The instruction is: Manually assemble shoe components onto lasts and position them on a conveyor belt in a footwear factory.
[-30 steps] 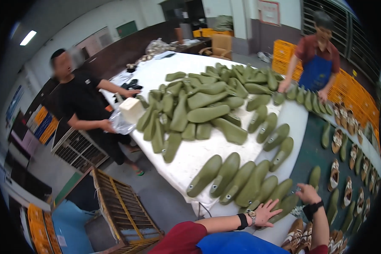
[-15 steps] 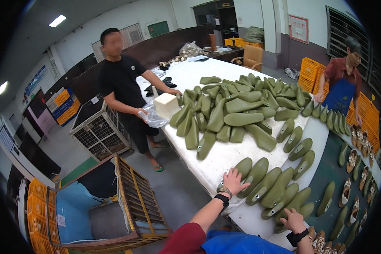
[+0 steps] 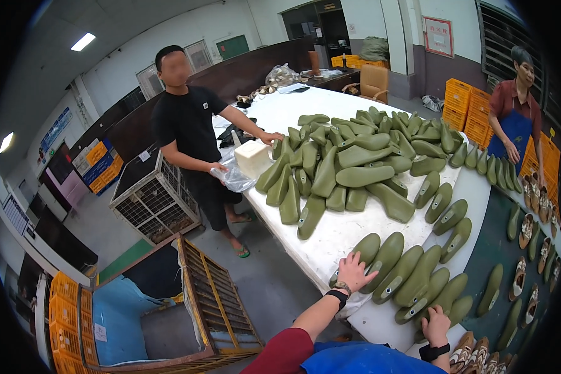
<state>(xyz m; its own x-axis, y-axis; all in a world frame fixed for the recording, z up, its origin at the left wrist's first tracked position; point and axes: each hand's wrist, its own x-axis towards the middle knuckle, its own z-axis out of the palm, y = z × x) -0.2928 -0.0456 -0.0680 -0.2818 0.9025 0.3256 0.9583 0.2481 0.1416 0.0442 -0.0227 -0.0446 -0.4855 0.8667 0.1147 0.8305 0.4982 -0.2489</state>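
Observation:
Olive-green shoe lasts lie side by side in a slanting row along the near part of the white table. My left hand rests with fingers spread on the last at the row's left end. Beside it lie another last and several more, some with a small round metal-rimmed hole. Toward the row's right end, my right hand reaches over the lasts, thumb and forefinger apart, touching the near lasts. Its other fingers are partly hidden. Neither hand lifts a last.
A big heap of lasts covers the table's middle. Across the table, a person in black holds a plastic bag by a white block. At right, another person stands by shoes on a green surface. A rusty cage cart stands left.
My right hand has come down closer onto the lasts. My left hand stays on the row's left end. The person at right has raised their head, and the whole view has shifted slightly.

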